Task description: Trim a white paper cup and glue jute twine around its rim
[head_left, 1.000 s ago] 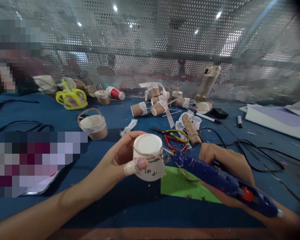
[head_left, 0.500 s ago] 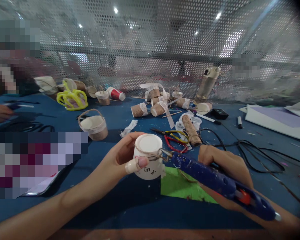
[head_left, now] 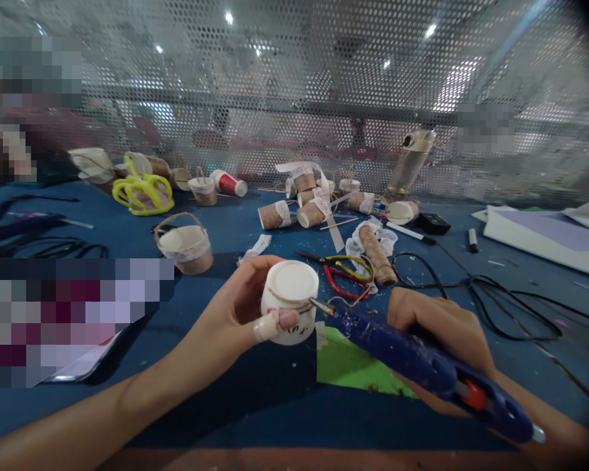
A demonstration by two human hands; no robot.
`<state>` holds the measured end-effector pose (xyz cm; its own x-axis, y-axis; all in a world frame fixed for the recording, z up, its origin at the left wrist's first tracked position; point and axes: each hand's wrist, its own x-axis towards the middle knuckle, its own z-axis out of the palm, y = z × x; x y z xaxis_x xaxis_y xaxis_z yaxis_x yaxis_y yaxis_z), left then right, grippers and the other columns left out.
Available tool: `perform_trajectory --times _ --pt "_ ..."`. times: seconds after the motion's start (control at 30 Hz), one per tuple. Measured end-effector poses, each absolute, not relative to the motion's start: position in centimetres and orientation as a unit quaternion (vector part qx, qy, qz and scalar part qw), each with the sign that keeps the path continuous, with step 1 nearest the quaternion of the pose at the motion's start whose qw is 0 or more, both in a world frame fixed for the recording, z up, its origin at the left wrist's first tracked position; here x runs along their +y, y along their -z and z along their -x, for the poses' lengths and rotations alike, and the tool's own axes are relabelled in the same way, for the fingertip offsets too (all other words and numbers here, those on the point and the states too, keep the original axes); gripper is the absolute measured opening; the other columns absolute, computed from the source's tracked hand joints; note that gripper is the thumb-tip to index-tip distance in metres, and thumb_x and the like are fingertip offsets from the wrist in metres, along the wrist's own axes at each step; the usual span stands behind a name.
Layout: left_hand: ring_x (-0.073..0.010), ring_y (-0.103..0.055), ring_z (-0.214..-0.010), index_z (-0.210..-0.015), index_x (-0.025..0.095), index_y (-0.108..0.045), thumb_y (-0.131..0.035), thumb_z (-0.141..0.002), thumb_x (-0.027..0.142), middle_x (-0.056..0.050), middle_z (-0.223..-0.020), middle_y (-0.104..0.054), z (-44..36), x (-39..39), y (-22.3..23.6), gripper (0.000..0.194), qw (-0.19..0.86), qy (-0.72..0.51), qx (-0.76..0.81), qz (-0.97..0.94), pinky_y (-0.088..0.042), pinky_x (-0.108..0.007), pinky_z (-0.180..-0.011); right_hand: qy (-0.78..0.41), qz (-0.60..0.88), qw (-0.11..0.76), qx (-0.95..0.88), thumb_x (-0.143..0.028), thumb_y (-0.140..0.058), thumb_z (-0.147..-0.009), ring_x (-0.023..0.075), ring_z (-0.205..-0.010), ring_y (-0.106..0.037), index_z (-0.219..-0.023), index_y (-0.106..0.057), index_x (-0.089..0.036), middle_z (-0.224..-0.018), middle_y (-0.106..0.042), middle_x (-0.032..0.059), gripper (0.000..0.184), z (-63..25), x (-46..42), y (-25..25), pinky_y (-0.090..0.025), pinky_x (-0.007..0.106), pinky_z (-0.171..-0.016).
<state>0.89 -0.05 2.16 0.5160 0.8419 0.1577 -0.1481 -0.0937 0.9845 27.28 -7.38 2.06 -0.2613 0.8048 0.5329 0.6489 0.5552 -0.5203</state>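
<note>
My left hand [head_left: 240,307], its thumb wrapped in a bandage, grips a white paper cup [head_left: 294,280] that is bottom-up. Brown twine [head_left: 282,297] runs around the cup near its base, and dark handwriting shows below my thumb. In my right hand [head_left: 439,320] is a blue glue gun [head_left: 397,353], its metal nozzle at the twine on the cup's right side; whether they touch I cannot tell. A loose twine end curls out behind the nozzle. Under the gun lies a green sheet [head_left: 348,366]. The fingers behind the cup are partly hidden.
Scissors [head_left: 351,271] with red and yellow handles lie behind the cup, beside a twine-wrapped roll [head_left: 375,254] on lace. A small handled basket [head_left: 191,252] stands left. Several twine-covered cups [head_left: 311,209] lie farther back. Black cables [head_left: 510,307] trail at right, near white sheets [head_left: 544,239].
The cup has turned and tilted slightly in my left hand. The nozzle has shifted a little left along the twine, whose loose end swung up. Another person's hand at far left has gone from view.
</note>
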Motion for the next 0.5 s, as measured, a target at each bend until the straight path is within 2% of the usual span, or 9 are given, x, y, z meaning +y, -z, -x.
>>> perform_trajectory --times 0.13,0.23,0.33,0.43,0.5 --pt "-0.0184 -0.064 -0.1 -0.115 0.029 -0.061 -0.078 -0.081 0.023 -0.001 -0.11 -0.069 -0.8 -0.1 -2.1 0.039 0.625 -0.412 0.271 -0.605 -0.05 -0.024 -0.084 -0.061 0.491 0.387 -0.778 -0.017 -0.064 -0.073 0.0116 -0.055 -0.046 -0.073 -0.044 -0.025 -0.066 -0.05 -0.0046 0.022 -27.8 -7.0 -1.7 -0.037 0.025 -0.052" --pt "-0.0219 -0.064 -0.102 -0.116 0.028 -0.06 -0.08 -0.079 0.03 -0.003 -0.111 -0.069 -1.0 -0.3 -2.2 0.042 0.643 -0.414 0.285 -0.578 -0.05 -0.029 -0.086 -0.074 0.486 0.422 -0.762 -0.015 -0.066 -0.073 0.012 -0.056 -0.044 -0.074 -0.044 -0.025 -0.068 -0.049 -0.0046 0.024 -27.8 -6.7 -1.6 -0.037 0.026 -0.054" --pt "-0.0261 -0.064 -0.103 -0.118 0.026 -0.058 -0.082 -0.077 0.035 -0.006 -0.113 -0.069 -1.0 -0.4 -2.1 0.048 0.66 -0.396 0.29 -0.569 -0.049 -0.034 -0.087 -0.131 0.449 0.495 -0.732 -0.013 -0.064 -0.08 0.014 -0.062 -0.054 -0.081 -0.051 -0.025 -0.074 -0.056 -0.0028 0.018 -27.0 -6.5 -1.8 -0.045 0.028 -0.06" --pt "-0.0226 -0.063 -0.104 -0.117 0.027 -0.058 -0.08 -0.08 0.032 -0.004 -0.114 -0.067 -1.0 -0.3 -2.0 0.043 0.661 -0.386 0.28 -0.579 -0.048 -0.031 -0.088 -0.172 0.437 0.533 -0.704 -0.015 -0.066 -0.086 0.0168 -0.078 -0.064 -0.092 -0.057 -0.026 -0.087 -0.065 -0.0003 0.015 -25.4 -6.0 -2.1 -0.051 0.03 -0.071" --pt "-0.0195 -0.062 -0.102 -0.117 0.027 -0.058 -0.077 -0.083 0.03 -0.003 -0.115 -0.067 -0.9 -0.2 -1.9 0.039 0.665 -0.379 0.274 -0.583 -0.047 -0.028 -0.086 -0.199 0.418 0.539 -0.704 -0.021 -0.076 -0.081 0.0179 -0.085 -0.064 -0.094 -0.06 -0.026 -0.097 -0.065 0.0009 0.022 -24.1 -5.7 -2.1 -0.052 0.029 -0.071"
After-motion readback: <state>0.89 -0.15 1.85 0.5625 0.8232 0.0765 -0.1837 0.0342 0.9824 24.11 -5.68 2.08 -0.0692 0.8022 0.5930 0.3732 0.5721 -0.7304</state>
